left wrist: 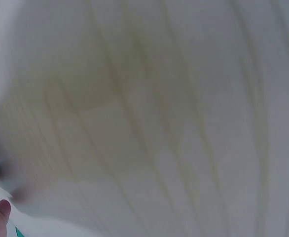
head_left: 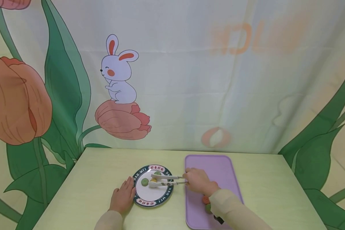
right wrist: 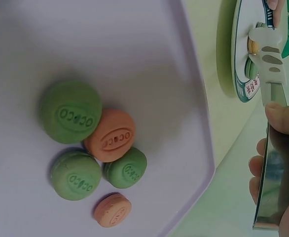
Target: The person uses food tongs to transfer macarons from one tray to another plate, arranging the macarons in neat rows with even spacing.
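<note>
Gripping the tongs (head_left: 167, 183) with curled fingers, the right hand (head_left: 197, 180) positioned both tips at the yellow macaron (right wrist: 253, 47) on the plate (head_left: 153, 193), between the hands; I could not tell whether they touched it. The left hand (head_left: 123, 196), fingers extended, touched the plate's rim. Beneath the right wrist, green and orange macarons (right wrist: 71, 112) lay on the purple tray (head_left: 210, 163).

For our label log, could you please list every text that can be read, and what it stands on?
"HAO WEI": plate.
"好食好", last character unclear: plate.
"OC?CO", middle unclear: macarons on tray.
Orange lettering on backdrop: too blurred to read.
</note>
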A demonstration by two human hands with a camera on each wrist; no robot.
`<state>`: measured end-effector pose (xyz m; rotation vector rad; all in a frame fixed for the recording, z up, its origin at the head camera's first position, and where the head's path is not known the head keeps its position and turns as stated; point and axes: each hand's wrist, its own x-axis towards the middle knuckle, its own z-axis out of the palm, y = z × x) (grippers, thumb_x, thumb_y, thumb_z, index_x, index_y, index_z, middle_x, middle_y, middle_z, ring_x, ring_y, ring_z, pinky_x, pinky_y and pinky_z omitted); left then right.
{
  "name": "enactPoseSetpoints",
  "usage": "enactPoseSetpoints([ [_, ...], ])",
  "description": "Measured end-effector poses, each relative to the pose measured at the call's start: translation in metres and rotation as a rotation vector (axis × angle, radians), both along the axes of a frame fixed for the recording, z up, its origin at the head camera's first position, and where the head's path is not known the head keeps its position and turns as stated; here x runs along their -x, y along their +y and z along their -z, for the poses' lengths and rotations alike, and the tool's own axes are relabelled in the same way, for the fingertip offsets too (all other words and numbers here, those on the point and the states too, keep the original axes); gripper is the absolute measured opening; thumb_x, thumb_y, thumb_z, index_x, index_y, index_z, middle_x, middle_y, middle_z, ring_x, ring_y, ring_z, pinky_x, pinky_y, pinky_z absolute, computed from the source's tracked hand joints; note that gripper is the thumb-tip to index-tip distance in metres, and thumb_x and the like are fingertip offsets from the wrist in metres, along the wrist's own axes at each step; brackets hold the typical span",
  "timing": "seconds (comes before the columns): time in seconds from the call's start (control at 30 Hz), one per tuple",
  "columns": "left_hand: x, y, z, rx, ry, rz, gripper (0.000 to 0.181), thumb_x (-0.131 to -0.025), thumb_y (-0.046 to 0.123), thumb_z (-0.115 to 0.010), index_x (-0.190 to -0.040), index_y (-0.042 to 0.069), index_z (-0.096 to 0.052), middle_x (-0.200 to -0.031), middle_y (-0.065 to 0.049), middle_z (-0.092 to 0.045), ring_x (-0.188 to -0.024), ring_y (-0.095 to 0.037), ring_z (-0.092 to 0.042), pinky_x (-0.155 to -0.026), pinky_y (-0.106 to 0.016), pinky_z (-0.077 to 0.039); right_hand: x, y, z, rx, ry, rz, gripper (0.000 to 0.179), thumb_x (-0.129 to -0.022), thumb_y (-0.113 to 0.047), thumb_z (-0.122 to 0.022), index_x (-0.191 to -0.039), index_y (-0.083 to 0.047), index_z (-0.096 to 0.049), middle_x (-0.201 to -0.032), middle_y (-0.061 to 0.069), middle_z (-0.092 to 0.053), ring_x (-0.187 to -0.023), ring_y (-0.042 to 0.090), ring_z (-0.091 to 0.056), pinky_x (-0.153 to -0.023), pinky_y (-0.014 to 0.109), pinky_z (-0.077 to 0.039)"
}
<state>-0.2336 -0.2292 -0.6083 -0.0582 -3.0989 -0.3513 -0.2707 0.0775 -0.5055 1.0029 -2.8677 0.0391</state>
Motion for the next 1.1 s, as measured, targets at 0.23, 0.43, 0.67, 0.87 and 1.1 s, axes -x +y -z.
enactPoseSetpoints([
  [0.23,0.001,0.001,0.001,0.014,0.002,0.000,0.054,-0.094,0.034,-0.031,-0.138,0.003,-0.028,-0.143,-0.013,-0.030,-0.128,-0.032,-0.033,-0.096,-0.056,-0.032,-0.001,0.001,0.002,-0.008,0.003,-0.005,0.010,-0.071,-0.015,-0.066,-0.081,-0.014,-0.067,-0.068,-0.006,-0.047,-0.057,0.010,-0.040,-0.044,0.021,-0.032],
  [0.43,0.000,0.001,0.000,0.017,0.038,0.019,0.052,-0.094,0.031,-0.033,-0.137,0.002,-0.030,-0.141,-0.014,-0.033,-0.125,-0.032,-0.037,-0.093,-0.055,-0.035,-0.003,0.007,0.001,-0.005,0.034,-0.022,0.011,-0.072,-0.017,-0.065,-0.082,-0.013,-0.067,-0.068,-0.005,-0.047,-0.056,0.010,-0.039,-0.043,0.021,-0.032],
  [0.67,0.000,0.000,0.001,0.013,0.023,0.007,0.053,-0.094,0.033,-0.034,-0.137,0.003,-0.029,-0.142,-0.013,-0.032,-0.126,-0.032,-0.035,-0.095,-0.056,-0.033,-0.008,0.015,-0.004,-0.028,0.017,-0.018,0.015,-0.074,-0.022,-0.066,-0.088,-0.015,-0.066,-0.070,-0.006,-0.047,-0.059,0.009,-0.041,-0.044,0.020,-0.033],
  [0.87,0.000,0.000,0.000,0.011,0.022,0.010,0.053,-0.094,0.032,-0.034,-0.137,0.002,-0.029,-0.142,-0.013,-0.031,-0.126,-0.033,-0.035,-0.095,-0.057,-0.032,-0.010,0.024,-0.002,-0.016,0.055,-0.044,0.010,-0.073,-0.018,-0.065,-0.081,-0.014,-0.064,-0.067,-0.006,-0.042,-0.056,0.009,-0.039,-0.041,0.021,-0.030],
  [1.1,-0.001,0.001,-0.001,0.015,0.023,0.013,0.053,-0.094,0.031,-0.033,-0.137,0.002,-0.029,-0.142,-0.014,-0.031,-0.126,-0.033,-0.035,-0.095,-0.056,-0.033,-0.012,0.031,-0.002,-0.016,0.059,-0.053,0.011,-0.072,-0.019,-0.065,-0.081,-0.014,-0.063,-0.068,-0.006,-0.041,-0.056,0.009,-0.038,-0.041,0.020,-0.029],
])
